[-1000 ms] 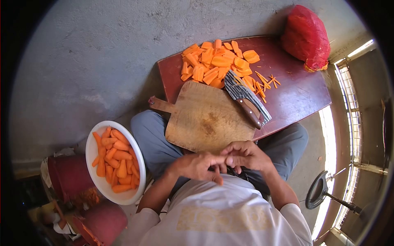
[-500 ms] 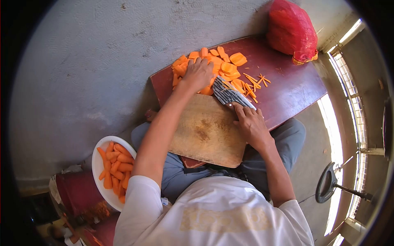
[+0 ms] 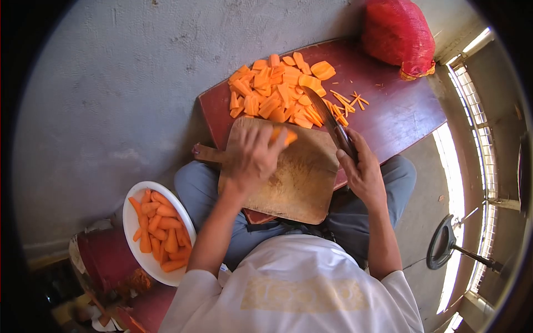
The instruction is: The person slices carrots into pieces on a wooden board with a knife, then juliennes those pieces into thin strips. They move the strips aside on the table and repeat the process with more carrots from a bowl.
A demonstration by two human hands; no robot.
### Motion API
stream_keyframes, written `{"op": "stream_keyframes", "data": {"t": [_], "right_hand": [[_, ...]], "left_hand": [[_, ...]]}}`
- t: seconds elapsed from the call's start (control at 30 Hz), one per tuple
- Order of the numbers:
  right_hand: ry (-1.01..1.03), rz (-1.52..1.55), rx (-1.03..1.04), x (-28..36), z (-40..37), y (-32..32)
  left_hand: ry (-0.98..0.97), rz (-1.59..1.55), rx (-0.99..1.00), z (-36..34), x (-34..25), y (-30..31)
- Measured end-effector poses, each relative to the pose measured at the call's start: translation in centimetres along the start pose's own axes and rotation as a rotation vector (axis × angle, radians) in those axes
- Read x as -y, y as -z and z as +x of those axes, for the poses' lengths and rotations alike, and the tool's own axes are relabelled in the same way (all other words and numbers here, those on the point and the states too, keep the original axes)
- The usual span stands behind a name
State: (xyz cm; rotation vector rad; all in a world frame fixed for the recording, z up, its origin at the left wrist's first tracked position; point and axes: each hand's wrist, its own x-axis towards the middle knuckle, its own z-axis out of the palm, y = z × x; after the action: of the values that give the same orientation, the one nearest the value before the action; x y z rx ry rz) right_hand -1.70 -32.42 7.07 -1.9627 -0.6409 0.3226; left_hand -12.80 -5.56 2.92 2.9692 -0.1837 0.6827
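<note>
Over the left part of the wooden cutting board (image 3: 300,183), my left hand (image 3: 256,156) is closed on a carrot piece (image 3: 287,136), its fingers a little blurred. My right hand (image 3: 363,169) grips a knife (image 3: 328,115) by its dark handle, the blade raised and pointing away toward the carrots. Beyond the board lies a heap of carrot slices (image 3: 272,91) on the dark red table (image 3: 397,111). Thin carrot strips (image 3: 345,104) are scattered at the right end of that heap.
At the lower left stands a white bowl (image 3: 131,222) of whole peeled carrots (image 3: 161,227). A red mesh sack (image 3: 397,39) sits on the table's far right corner. The grey wall (image 3: 122,100) runs along the left. A round black object on a rod (image 3: 441,242) is at right.
My left hand has come back from the heap to the board with a carrot piece. My right hand has lifted the knife and turned its blade from flat to more upright.
</note>
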Motion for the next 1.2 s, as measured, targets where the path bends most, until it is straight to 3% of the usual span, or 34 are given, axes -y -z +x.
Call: {"op": "stream_keyframes", "data": {"t": [0.13, 0.3, 0.73, 0.93, 1.2], "right_hand": [[0.149, -0.11, 0.161, 1.6, -2.8, -0.4], [0.179, -0.209, 0.361, 2.6, -5.8, -2.2], [0.148, -0.497, 0.413, 5.1, -10.0, -1.6], [0.176, -0.345, 0.391, 3.7, -5.2, -4.6], [0.127, -0.334, 0.388, 3.7, -5.8, -4.0]], "left_hand": [[0.104, -0.157, 0.123, -6.2, -5.0, 1.0], [0.18, -0.238, 0.09, -6.9, -6.0, 0.4], [0.133, -0.213, 0.195, -6.7, -5.8, -0.1], [0.194, -0.348, 0.168, -7.1, -5.7, -0.8], [0.18, -0.337, 0.161, -6.9, -5.7, -0.4]]}}
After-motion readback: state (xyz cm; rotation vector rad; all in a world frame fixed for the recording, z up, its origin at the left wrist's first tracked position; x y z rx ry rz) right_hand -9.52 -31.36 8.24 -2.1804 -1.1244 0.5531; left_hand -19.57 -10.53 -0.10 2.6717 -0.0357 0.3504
